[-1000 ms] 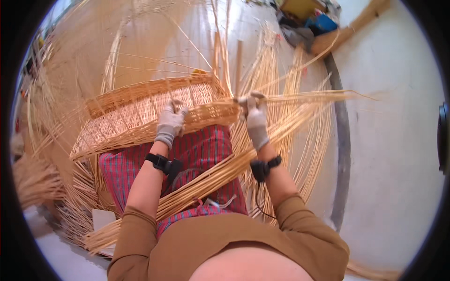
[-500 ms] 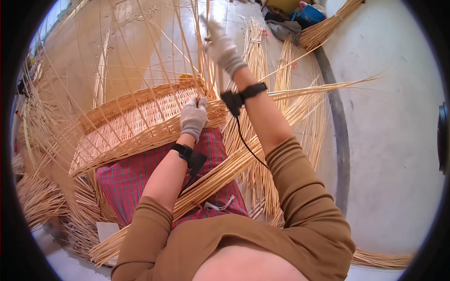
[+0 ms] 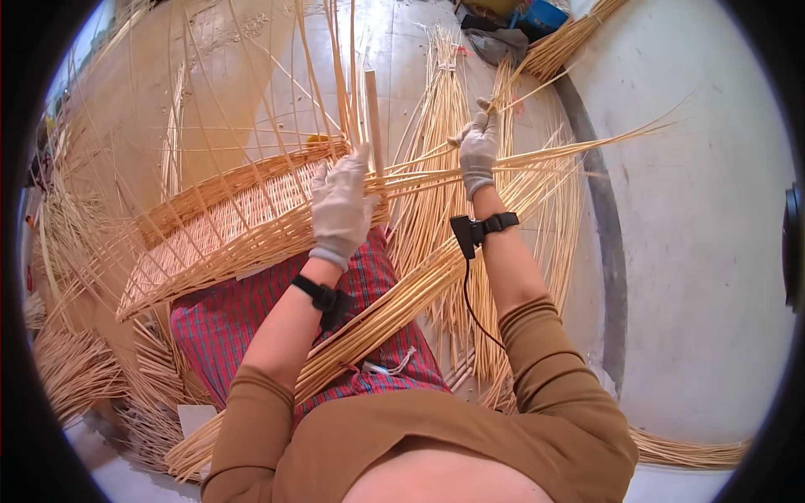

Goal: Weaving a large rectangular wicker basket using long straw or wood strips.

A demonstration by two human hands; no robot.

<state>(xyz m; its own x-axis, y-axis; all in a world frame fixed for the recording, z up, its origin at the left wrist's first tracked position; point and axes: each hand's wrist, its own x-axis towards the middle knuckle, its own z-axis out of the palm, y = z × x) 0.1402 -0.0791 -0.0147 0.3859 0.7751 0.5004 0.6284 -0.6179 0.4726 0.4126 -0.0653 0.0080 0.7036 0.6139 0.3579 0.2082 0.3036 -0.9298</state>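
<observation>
A shallow woven wicker basket (image 3: 210,230) with long upright stakes rests tilted on a red checked cloth cushion (image 3: 226,327). My left hand (image 3: 342,205), in a pale glove, is at the basket's right corner, fingers stretched upward against the stakes and thumb apart. My gloved right hand (image 3: 480,144) is beyond that corner, fingers closed around a thin willow rod that runs up to the right. More loose rods (image 3: 587,149) stick out rightward from the corner, just below that hand. A wooden stick (image 3: 373,117) stands upright behind the corner, and a thick bundle of rods (image 3: 386,310) lies diagonally across the cushion.
Long willow bundles (image 3: 436,101) lie on the floor beyond, with another (image 3: 570,42) at top right beside a blue container (image 3: 537,18) and grey bag (image 3: 495,44). Cut rods (image 3: 75,369) are heaped at left. A pale raised surface (image 3: 696,251) borders the right.
My right hand swung high over the stakes, then came down rightward onto a rod. My left hand has moved up along the corner and loosened from its grip on the weave.
</observation>
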